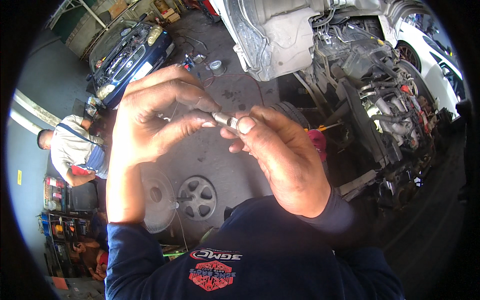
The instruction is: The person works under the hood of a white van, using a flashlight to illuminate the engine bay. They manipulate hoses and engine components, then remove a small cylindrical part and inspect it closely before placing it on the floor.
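In front of my chest I hold a small silver metal cylinder (223,119) between both hands; its exact kind is not clear. My left hand (162,107) pinches its left end with thumb and forefinger, the other fingers curled above. From the right, my right hand (287,160) closes round the other end, the thumb pressed on top near a paler, shiny part. The fingers cover both ends of the piece.
To the right is a car's exposed engine (395,110) with body panels off. Below my hands are a standing fan (156,200) and a spoked wheel (197,197) on the floor. A dark blue car (130,62) stands far left, hood up. A person (77,145) stands at left; another sits lower left.
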`<state>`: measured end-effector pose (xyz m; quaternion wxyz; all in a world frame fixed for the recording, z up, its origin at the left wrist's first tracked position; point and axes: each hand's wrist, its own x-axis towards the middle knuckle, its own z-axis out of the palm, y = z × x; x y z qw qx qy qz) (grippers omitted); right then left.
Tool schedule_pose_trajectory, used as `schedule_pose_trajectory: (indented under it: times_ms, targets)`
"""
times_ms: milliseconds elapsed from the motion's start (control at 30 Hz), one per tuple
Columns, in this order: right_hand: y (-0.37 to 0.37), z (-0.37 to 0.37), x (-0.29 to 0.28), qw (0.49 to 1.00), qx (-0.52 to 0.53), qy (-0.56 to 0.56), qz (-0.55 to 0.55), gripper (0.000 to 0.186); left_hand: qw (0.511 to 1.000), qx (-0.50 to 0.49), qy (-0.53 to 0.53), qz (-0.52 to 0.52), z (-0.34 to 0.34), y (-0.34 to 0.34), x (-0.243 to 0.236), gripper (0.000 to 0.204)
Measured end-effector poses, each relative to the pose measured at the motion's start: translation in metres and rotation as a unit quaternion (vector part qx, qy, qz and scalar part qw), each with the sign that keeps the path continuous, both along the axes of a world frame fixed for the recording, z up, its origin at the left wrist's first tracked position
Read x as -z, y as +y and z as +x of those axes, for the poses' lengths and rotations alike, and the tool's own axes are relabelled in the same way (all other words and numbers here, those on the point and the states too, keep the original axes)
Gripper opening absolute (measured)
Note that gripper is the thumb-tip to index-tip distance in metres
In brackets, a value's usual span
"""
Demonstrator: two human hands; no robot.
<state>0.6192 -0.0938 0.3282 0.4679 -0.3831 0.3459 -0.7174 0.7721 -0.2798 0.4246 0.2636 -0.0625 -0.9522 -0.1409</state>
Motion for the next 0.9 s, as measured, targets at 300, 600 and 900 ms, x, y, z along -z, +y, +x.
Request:
schedule_pose_trajectory:
  times_ms: [300,600,900]
  targets:
    - [0.001,0.003,0.003,1.0,-0.016,-0.023,0.005,0.031,0.995,-0.032,-0.09,-0.032,0.01,0.014,-0.011,0.03]
    - [0.003,0.007,0.005,0.999,-0.03,0.015,-0.002,0.032,0.994,-0.005,-0.104,-0.034,0.012,0.014,-0.026,0.033]
    - [0.007,0.012,0.009,0.999,-0.045,0.001,0.027,0.032,0.991,-0.027,-0.124,-0.044,0.019,0.027,-0.027,0.027]
